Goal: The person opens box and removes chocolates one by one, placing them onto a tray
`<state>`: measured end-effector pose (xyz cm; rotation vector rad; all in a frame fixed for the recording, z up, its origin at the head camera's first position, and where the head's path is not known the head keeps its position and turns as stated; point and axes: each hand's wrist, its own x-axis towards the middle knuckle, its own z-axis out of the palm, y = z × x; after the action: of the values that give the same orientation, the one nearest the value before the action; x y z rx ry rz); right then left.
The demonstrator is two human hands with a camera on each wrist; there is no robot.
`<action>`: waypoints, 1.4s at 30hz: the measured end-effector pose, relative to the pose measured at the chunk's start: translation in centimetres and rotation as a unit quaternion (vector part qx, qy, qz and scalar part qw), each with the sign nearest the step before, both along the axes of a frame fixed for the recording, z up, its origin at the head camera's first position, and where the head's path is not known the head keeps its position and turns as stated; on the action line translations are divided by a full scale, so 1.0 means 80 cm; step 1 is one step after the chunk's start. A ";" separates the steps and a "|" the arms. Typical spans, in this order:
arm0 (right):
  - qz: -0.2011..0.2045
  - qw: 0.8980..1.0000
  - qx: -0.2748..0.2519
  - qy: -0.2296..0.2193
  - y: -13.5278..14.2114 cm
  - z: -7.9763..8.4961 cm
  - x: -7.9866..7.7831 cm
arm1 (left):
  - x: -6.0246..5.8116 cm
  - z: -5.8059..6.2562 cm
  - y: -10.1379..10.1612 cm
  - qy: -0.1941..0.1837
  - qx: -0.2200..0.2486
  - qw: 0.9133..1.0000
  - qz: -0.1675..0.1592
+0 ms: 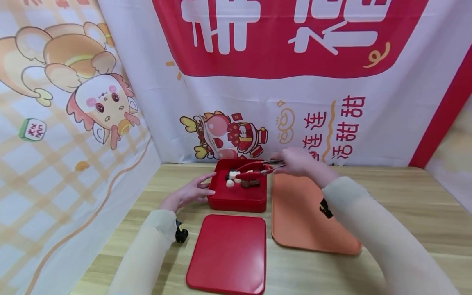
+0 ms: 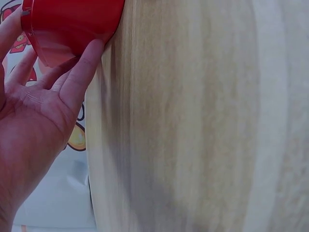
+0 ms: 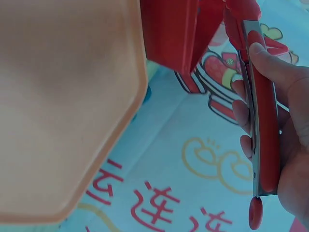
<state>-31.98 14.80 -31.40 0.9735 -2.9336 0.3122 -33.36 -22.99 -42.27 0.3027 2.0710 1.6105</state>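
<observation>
Red-tipped tongs (image 1: pixel 250 176) with metal and red handles are gripped in my right hand (image 1: pixel 295 161), fingers on one side and thumb on the other. In the head view their tips reach into an uncovered red box (image 1: pixel 236 205). Around the tips lie a small white-and-black item (image 1: pixel 233 176) and a dark brown item (image 1: pixel 254 183); their kind is too small to tell. Whether the tips hold anything I cannot tell. My left hand (image 1: pixel 189 190) touches the box's left side with extended fingers. The left wrist view shows fingertips (image 2: pixel 91 50) against the red wall.
A flat red lid (image 1: pixel 228 254) lies in front of the box. To the right is an orange tray (image 1: pixel 295 221), partly under my right forearm. Small black devices (image 1: pixel 180 232) sit by both sleeves. Printed cloth (image 1: pixel 228 94) hangs behind and left of the wooden table (image 1: pixel 295 270).
</observation>
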 end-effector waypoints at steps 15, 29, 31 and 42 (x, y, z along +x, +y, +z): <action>-0.050 0.998 -0.022 0.004 0.070 0.023 0.017 | 0.002 -0.001 0.003 -0.002 0.012 1.000 -0.006; -0.041 0.998 0.007 0.046 0.125 0.018 0.034 | 0.000 -0.002 -0.001 -0.012 0.018 1.000 -0.004; -0.040 0.998 0.008 0.045 0.132 0.018 0.035 | 0.000 -0.001 -0.001 -0.013 0.016 1.000 -0.004; -0.063 0.998 0.019 0.023 0.157 0.011 0.036 | 0.003 0.003 0.002 -0.019 0.026 0.999 -0.004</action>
<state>-29.08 27.35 -30.50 0.7851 -2.9518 0.2254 -33.10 -22.82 -42.01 0.2961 1.9996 1.6534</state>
